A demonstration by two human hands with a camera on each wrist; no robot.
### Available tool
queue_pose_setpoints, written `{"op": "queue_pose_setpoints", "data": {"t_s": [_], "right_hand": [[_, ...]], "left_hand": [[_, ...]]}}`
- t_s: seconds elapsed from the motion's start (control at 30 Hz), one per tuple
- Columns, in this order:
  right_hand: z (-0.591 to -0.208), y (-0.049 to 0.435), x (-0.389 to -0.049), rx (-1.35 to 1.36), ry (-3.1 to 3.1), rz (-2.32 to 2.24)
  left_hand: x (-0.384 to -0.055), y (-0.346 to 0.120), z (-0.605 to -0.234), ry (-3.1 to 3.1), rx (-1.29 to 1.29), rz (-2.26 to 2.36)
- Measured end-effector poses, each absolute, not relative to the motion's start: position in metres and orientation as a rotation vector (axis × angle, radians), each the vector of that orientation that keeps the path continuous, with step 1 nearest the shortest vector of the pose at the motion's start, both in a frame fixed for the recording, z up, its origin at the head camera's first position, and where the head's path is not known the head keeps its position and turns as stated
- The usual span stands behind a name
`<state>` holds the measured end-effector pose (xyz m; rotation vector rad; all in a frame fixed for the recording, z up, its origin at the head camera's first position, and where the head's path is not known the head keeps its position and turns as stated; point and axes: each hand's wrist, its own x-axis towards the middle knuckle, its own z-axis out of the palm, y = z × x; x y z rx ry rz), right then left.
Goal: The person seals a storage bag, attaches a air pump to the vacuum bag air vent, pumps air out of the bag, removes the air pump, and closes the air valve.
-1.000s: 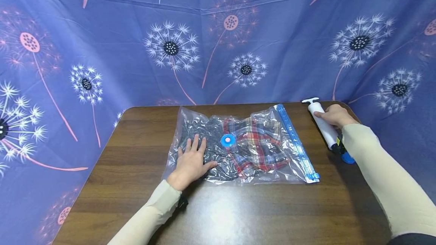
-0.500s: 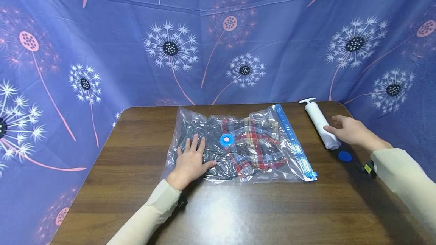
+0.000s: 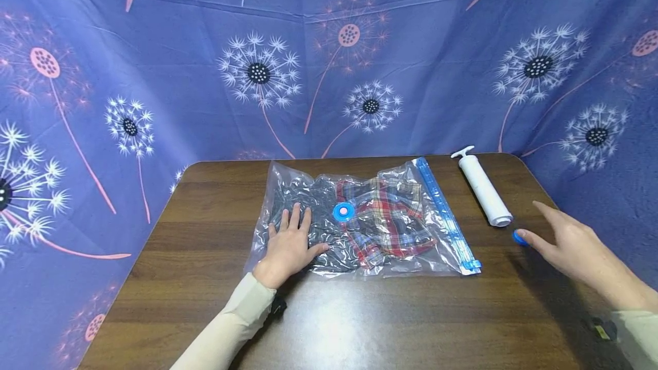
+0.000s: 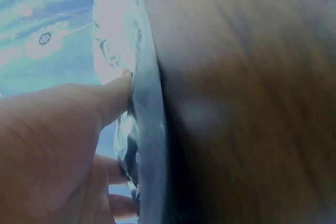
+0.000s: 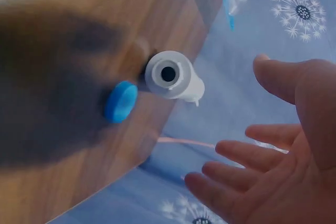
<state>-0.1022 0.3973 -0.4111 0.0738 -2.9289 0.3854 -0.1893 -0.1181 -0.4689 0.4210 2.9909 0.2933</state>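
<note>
A clear plastic vacuum storage bag (image 3: 308,187) lies flat with dark cloth and a plaid garment (image 3: 388,216) inside. Its round blue valve (image 3: 344,212) sits near the middle, and a blue zip seal (image 3: 447,216) runs along the right end. My left hand (image 3: 290,244) rests spread on the bag's left part. To the right of the bag lies a white hand pump (image 3: 483,190), T-handle pointing away; the right wrist view shows its round open end. Beside that end is a blue cap (image 5: 122,102). My right hand (image 3: 581,244) hovers near the cap, fingers apart, holding nothing.
The brown wooden table (image 3: 205,301) carries everything. Behind it and at both sides hangs a blue curtain (image 3: 319,73) with dandelion prints. The pump lies close to the table's back right corner.
My right hand has let go of the white pump and drawn back toward me and to the right, above the blue cap. The left hand and the bag stay in place.
</note>
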Motion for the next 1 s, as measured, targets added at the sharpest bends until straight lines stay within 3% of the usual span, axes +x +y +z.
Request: {"op": "queue_pose_setpoints", "data": {"t_s": [0.2,0.5,0.73,1.0], "right_hand": [[-0.432,0.400,-0.085,0.009,-2.903,0.359],[-0.449,0.420,-0.111,-0.064,-3.025,0.326],[-0.457,0.421,-0.133,0.040,-3.060,0.323],[-0.453,0.424,-0.134,-0.017,-3.125,0.347]], "left_hand": [[-0.188,-0.120,-0.468,2.986,0.423,0.291],[-0.191,-0.123,-0.464,2.979,0.439,0.301],[-0.192,-0.123,-0.462,2.974,0.427,0.296],[-0.191,-0.121,-0.462,2.956,0.431,0.304]]}}
